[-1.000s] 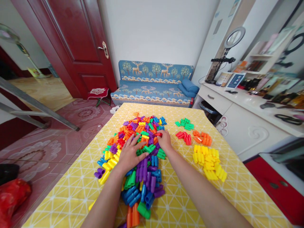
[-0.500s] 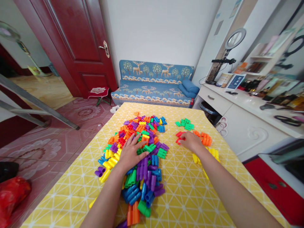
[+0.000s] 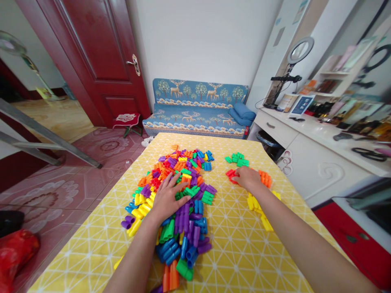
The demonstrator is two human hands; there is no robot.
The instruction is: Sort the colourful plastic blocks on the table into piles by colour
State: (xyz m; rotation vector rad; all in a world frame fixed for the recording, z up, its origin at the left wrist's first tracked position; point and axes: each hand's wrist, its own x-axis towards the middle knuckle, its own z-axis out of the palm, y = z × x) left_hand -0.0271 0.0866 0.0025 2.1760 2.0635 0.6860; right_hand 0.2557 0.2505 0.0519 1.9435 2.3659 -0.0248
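Observation:
A mixed pile of plastic building blocks [image 3: 182, 215], shaped like joined tubes in several colours, covers the left and middle of the table. On top of it lies my left hand [image 3: 168, 197], palm down, fingers spread and holding nothing. Across the table, my right hand [image 3: 247, 178] pinches at a small group of red blocks [image 3: 231, 176]; its fingertips partly hide them. Behind the red ones lie green blocks [image 3: 238, 159]. Orange blocks [image 3: 265, 179] sit just right of my right hand, and yellow blocks [image 3: 255, 203] are nearer me, partly under the forearm.
A yellow patterned cloth [image 3: 232, 252] covers the table. Beyond its far edge stands a blue sofa [image 3: 189, 110]. To the right is a white dresser [image 3: 326, 142] crowded with items. A metal ladder [image 3: 61, 144] and a red stool [image 3: 126, 119] stand at left.
My right hand has shifted slightly, its fingers lower and closer over the red blocks. More of the yellow blocks shows beside the forearm. My left hand has stayed on the pile.

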